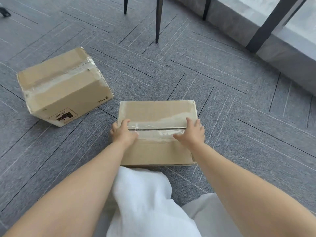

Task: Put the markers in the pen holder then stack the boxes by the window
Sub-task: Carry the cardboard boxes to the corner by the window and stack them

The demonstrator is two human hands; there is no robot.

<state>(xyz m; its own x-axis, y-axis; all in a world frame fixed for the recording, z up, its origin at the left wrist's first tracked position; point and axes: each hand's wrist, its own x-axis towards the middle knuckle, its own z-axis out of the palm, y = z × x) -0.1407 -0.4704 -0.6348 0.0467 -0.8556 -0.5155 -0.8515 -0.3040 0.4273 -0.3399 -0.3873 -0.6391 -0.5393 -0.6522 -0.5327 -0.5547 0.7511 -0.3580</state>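
A taped cardboard box (154,111) lies on the grey carpet right in front of me. My left hand (123,132) grips its left edge, thumb on the top and fingers down the side. My right hand (192,132) grips the right edge the same way. A second, larger cardboard box (59,84) with a printed label sits on the floor to the left, apart from the first. No markers or pen holder are in view.
Dark chair or table legs (158,19) stand on the carpet beyond the boxes. A window with a dark frame (271,23) and a grey sill runs along the upper right. My white-trousered knees (142,199) are just below the near box.
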